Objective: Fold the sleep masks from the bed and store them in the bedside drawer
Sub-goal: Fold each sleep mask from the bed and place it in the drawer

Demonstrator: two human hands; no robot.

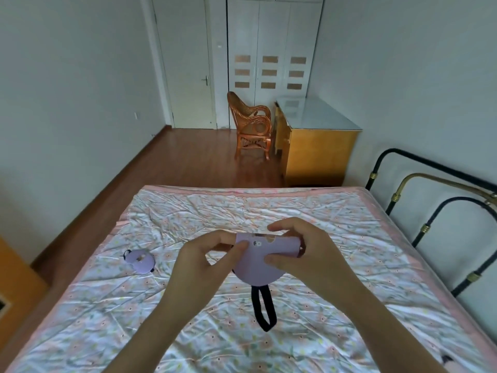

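Above the bed [295, 216], left hand [199, 254] and right hand [301, 249] both pinch a lilac sleep mask [266, 262]; folded mask [141, 261] lies on the bed.

— What does the person wear on the arms?
— Nothing: both forearms are bare to the frame edge (no sleeves, watch or rings show), left hand [196, 262] and right hand [309, 254] alike.

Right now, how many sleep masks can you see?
2. One lilac sleep mask is held above the bed by the left hand and right hand; a folded mask lies on the bed's left. Others may be hidden.
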